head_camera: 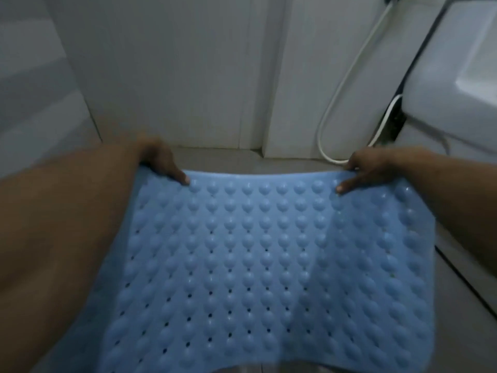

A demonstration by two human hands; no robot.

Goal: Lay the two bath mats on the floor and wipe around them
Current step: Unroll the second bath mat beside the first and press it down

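Note:
A light blue rubber bath mat (255, 265) with rows of bumps and small holes is spread out in front of me, above the grey floor. My left hand (161, 160) grips its far left corner, thumb on top. My right hand (368, 168) pinches its far right corner, thumb on top as well. The far edge sags a little between my hands. I see only this one mat; my left forearm hides its left side.
A white wall (188, 76) stands just beyond the mat. A white hose (347, 84) loops down to the floor at the right. A white fixture (457, 76) fills the upper right. Grey floor tiles (462, 278) show to the right of the mat.

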